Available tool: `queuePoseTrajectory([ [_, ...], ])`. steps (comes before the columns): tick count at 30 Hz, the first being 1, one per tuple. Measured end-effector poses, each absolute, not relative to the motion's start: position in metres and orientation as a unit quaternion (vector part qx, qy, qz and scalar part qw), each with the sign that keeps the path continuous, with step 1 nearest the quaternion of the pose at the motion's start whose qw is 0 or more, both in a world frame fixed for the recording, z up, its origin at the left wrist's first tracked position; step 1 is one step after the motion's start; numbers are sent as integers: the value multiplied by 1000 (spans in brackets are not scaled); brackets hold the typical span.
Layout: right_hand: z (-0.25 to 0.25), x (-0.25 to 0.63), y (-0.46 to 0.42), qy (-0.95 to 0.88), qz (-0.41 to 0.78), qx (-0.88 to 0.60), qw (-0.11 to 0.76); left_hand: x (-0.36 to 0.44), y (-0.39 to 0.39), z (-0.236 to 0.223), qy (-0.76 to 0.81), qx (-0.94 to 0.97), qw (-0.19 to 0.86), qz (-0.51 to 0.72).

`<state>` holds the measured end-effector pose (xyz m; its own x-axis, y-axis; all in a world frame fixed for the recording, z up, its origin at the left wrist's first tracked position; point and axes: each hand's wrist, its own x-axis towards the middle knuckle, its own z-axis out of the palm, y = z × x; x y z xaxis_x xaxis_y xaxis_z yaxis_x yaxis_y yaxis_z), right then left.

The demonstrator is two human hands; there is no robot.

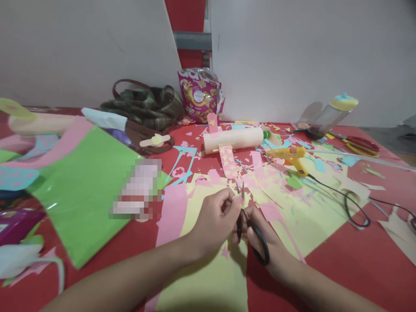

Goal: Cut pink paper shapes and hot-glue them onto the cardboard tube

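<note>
Black-handled scissors (249,221) are gripped in my right hand (258,236), their blades pointing away from me and slightly apart. My left hand (216,219) pinches a small piece of pink paper (239,200) at the blades; its exact outline is hidden by the fingers. Under both hands lies a yellow sheet (208,277) beside a pink sheet (170,212). A cut-out pink star (225,252) rests on the yellow one. Beyond the hands, a cream paper roll (238,139) lies on its side, with a pink strip (228,162) bearing yellow stars against it.
A yellow glue gun (289,157) with a trailing black cord lies right of centre among paper scraps. Red-handled pliers (362,144) and a clear bottle (334,115) are farther right. At left are a green sheet (84,199) and a plaid bag (146,104); a purple snack bag (199,95) stands behind.
</note>
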<state>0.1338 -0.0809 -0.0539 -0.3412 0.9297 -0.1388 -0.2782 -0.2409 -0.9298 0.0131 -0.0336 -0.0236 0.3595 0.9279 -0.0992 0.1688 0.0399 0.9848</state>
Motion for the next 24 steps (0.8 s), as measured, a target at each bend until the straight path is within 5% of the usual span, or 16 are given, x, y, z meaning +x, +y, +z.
queuePoseTrajectory([
  [24,-56,136,-82,-456,670,-419,409,10,-32,-27,466,634,513,344],
])
